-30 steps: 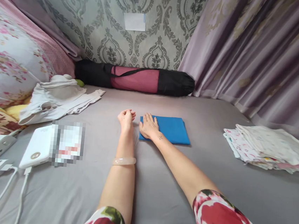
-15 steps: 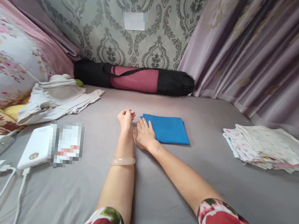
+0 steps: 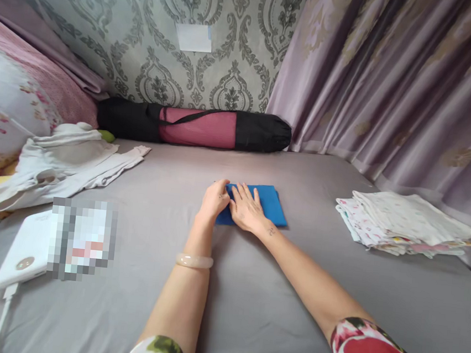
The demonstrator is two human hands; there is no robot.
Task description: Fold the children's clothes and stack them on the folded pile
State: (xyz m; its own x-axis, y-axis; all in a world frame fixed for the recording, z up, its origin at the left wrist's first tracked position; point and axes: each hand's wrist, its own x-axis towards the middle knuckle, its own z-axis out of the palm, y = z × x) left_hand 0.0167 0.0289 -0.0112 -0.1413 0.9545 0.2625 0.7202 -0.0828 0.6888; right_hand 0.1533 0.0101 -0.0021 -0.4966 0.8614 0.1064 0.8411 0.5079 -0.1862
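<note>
A folded blue cloth (image 3: 273, 204) lies flat on the grey bed sheet (image 3: 248, 300) in the middle of the view. My right hand (image 3: 247, 209) rests on the cloth's left half, palm down and fingers stretched out. My left hand (image 3: 215, 199) sits at the cloth's left edge with its fingers curled in against the fabric; whether they pinch the edge is partly hidden. A pale bangle (image 3: 194, 261) circles my left wrist. Both arms wear red floral sleeves.
A stack of folded white printed cloths (image 3: 401, 223) lies at the right near the purple curtain (image 3: 394, 86). A black and pink rolled mat bag (image 3: 194, 126) lies along the wall. Crumpled white garments (image 3: 64, 157), a white power bank (image 3: 24, 248) with cables and floral pillows are at the left.
My left hand moved right from the bare sheet to the blue cloth's left edge. My right hand slid back onto the cloth. The view shifted a little to the right.
</note>
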